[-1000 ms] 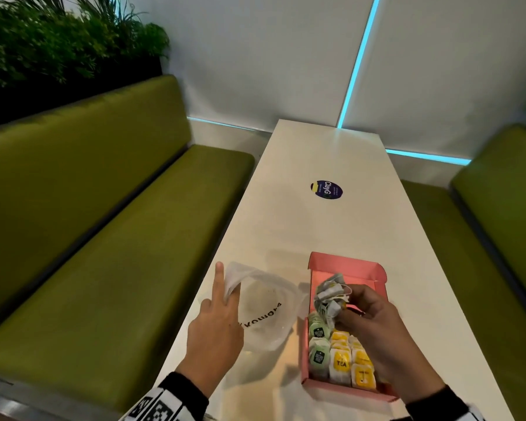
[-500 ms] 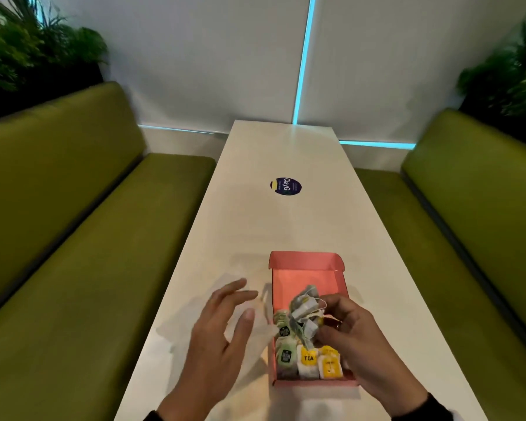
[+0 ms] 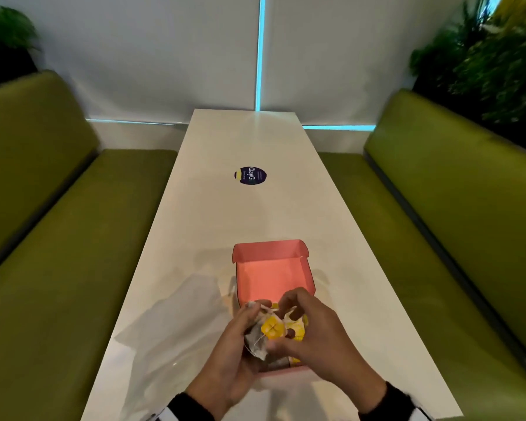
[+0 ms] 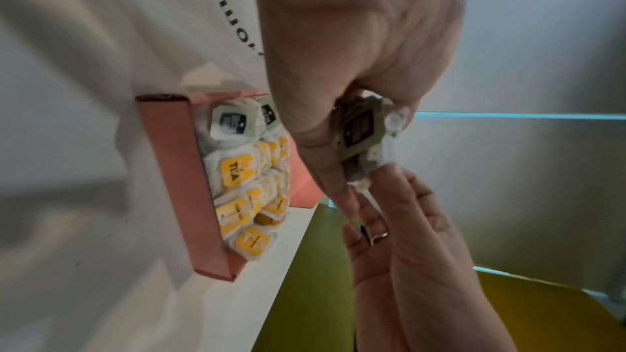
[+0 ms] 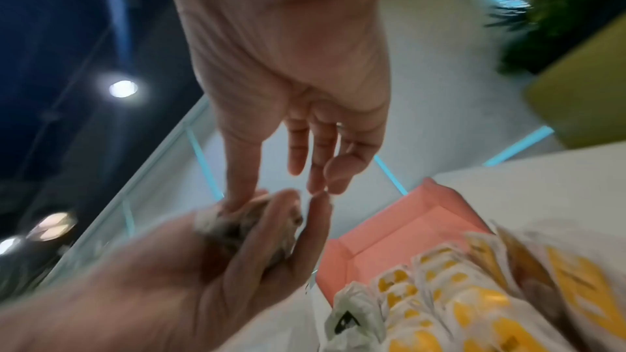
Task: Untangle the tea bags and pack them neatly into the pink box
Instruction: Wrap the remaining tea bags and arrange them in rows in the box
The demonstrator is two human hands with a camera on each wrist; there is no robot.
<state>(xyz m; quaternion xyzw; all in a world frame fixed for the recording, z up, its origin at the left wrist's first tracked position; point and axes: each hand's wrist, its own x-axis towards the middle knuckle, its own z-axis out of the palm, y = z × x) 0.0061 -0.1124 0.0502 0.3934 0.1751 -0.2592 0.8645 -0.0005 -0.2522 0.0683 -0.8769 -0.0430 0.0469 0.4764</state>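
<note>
Over the pink box (image 3: 271,253), whose near end is already packed with rows of tea bags (image 4: 237,197), the left hand (image 3: 234,354) clutches a tangled clump (image 3: 261,332) while the right hand (image 3: 310,332) pinches at its string, the far end unfilled.

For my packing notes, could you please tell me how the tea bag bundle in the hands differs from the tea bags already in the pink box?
The bundle is held above the box between the left hand and right hand; the packed tea bags lie in the pink box. The bundle looks bunched; the packed ones sit in tidy rows. The bundle shows a green-and-black tag here; most packed ones show yellow tags. Both are white bags with tags.
</note>
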